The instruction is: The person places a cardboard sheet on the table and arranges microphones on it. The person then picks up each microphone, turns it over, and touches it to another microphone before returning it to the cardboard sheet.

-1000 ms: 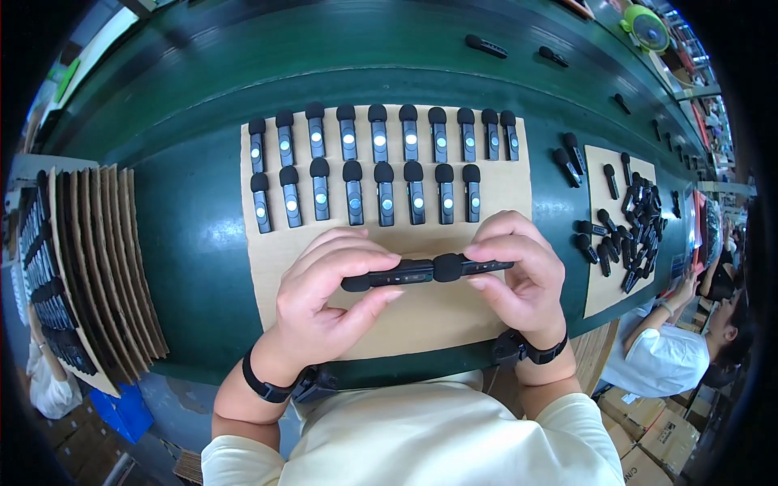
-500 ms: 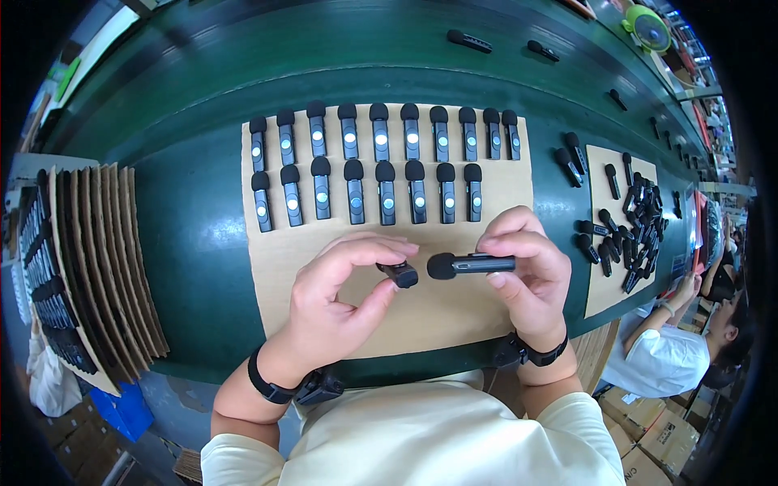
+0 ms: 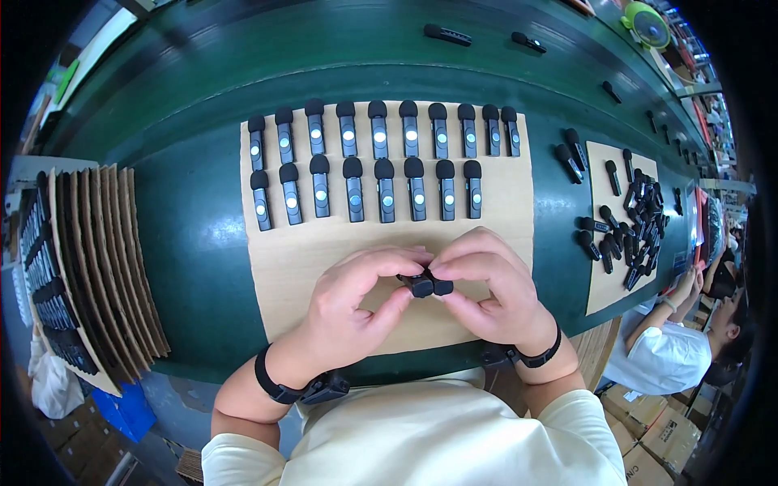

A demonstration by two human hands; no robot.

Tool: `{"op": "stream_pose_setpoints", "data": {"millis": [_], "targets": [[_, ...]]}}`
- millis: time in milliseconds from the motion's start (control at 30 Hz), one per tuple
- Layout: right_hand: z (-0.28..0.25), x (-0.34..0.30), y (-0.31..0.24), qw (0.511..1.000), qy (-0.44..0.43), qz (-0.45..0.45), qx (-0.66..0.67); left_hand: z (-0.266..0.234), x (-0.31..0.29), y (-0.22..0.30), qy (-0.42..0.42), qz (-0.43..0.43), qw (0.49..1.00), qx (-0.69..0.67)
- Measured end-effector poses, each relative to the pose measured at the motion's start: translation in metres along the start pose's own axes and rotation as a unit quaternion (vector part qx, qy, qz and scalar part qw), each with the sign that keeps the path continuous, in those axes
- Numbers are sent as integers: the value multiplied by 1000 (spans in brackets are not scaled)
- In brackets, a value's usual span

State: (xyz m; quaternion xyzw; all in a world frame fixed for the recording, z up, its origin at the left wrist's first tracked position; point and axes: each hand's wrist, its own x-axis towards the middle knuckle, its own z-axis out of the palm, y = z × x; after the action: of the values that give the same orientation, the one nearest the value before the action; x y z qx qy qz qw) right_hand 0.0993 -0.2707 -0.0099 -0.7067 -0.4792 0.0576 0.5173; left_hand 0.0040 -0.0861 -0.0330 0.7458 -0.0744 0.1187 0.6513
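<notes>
Over the front part of a cardboard sheet [image 3: 389, 328], my two hands are close together. My left hand [image 3: 347, 301] pinches a small black wireless microphone [image 3: 419, 286] end-on between thumb and fingers. A second black microphone [image 3: 442, 287] is pinched in my right hand [image 3: 496, 293], side by side with the first. Their ends face me, and fingers hide the rest. Behind my hands, a front row of microphones [image 3: 385, 198] and a back row [image 3: 378, 139] lie on the sheet, foam tips pointing away and round light spots on their bodies.
At right, a second cardboard sheet [image 3: 604, 279] bears a heap of microphones [image 3: 640, 223]. Upright cardboard sheets [image 3: 105, 259] stand at left. More microphones [image 3: 447, 34] lie on the green belt [image 3: 324, 40] at the back. A co-worker in a white shirt [image 3: 664, 352] sits at right.
My right hand has moved left and turned its microphone end-on beside the left one. My left hand has shifted slightly right and nearer me. Microphones on the back belt have slid left.
</notes>
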Motion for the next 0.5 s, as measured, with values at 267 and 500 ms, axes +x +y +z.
{"op": "stream_pose_setpoints", "data": {"millis": [267, 500], "targets": [[-8, 2, 1, 999, -20, 19, -17, 5, 0, 1, 31, -35, 999, 3], [-45, 2, 8, 990, -10, 60, -127, 6, 4, -1, 17, -67, 998, 11]]}}
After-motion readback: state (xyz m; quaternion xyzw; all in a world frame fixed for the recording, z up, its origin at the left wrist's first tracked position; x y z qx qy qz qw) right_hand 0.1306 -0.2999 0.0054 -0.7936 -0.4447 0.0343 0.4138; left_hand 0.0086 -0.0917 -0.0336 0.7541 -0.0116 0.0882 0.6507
